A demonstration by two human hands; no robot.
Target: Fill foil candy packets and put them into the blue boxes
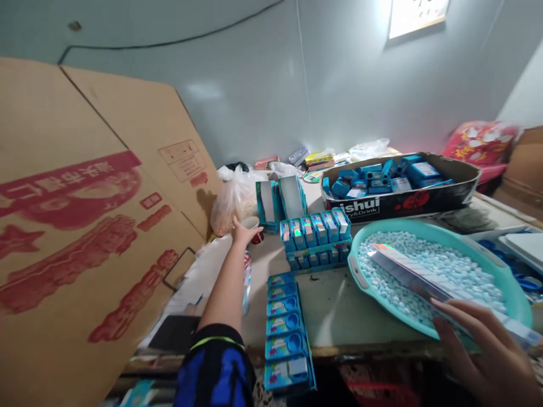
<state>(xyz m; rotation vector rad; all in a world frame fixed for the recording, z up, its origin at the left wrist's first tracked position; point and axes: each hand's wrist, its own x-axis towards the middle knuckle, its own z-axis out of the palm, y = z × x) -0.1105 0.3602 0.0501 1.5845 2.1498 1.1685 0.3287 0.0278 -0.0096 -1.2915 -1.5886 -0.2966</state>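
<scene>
My left hand (245, 233) reaches out to a paper cup (251, 223), thumb and fingers spread at its near side; whether it grips the cup is unclear. At the lower right, my right hand (487, 345) holds a long, shiny flat strip (424, 280) slanting over a turquoise basin (365, 284) of small pale blue pieces (458, 265). Between the hands, a column of blue boxes (283, 325) lies at the table's front edge. Behind it stands a display tray of blue boxes (316, 232).
A black-sided carton (441, 199) full of blue boxes is behind the basin. Blue cards (282, 199) stand near a plastic bag (237, 198). A large cardboard box (85, 198) fills the left. A dark flat object (173, 333) lies near the front edge.
</scene>
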